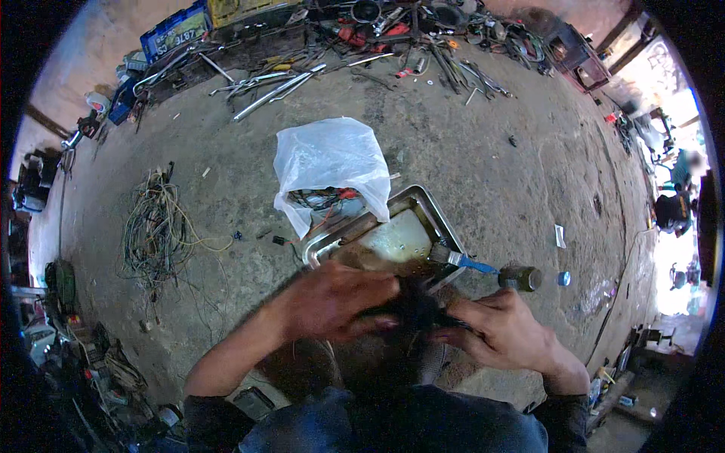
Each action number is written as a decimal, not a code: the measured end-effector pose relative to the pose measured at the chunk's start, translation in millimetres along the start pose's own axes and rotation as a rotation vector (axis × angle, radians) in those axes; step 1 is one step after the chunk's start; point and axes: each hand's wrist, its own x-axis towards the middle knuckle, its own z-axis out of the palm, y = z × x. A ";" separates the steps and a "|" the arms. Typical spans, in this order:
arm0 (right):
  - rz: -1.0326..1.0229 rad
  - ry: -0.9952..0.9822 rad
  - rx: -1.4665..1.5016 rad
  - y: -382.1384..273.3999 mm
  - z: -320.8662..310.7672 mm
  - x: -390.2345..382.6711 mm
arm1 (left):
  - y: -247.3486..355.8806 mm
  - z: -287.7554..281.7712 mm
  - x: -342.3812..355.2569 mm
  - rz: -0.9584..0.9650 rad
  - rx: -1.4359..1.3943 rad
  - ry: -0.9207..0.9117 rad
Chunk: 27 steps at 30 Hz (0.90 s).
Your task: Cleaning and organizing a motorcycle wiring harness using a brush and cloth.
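Note:
My left hand [336, 296] and my right hand [498, 328] are closed around a dark black part [417, 308] between them, close to my lap. Shadow and blur hide what kind of part it is. Just beyond it lies a metal tray [433, 205] with cloudy liquid in it. A paintbrush [474, 263] with a blue handle rests across the tray's right side, bristles inward. Beyond my right hand, a glass jar [521, 278] with dark contents sits near a small blue cap [564, 278].
A white plastic bag [332, 155] with wires in its mouth stands against the tray's far left. Tangled wires [155, 226] lie on the floor at left. Wrenches and bars [279, 90] line the back wall. At far right a person [672, 208] is partly visible.

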 end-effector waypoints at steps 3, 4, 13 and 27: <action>-0.148 0.203 -0.051 12.9 11.0 0.6 | -39.6 -0.3 -26.7 0.010 0.055 -0.071; -0.130 0.202 -0.054 17.0 12.1 -2.0 | -49.2 0.4 -36.9 0.023 0.119 -0.029; 0.055 0.119 0.048 32.0 -9.6 3.0 | -67.1 -9.2 -53.3 -0.118 0.131 0.055; 0.046 0.196 0.128 11.8 24.3 23.6 | -47.5 16.2 -39.6 -0.197 -0.103 0.019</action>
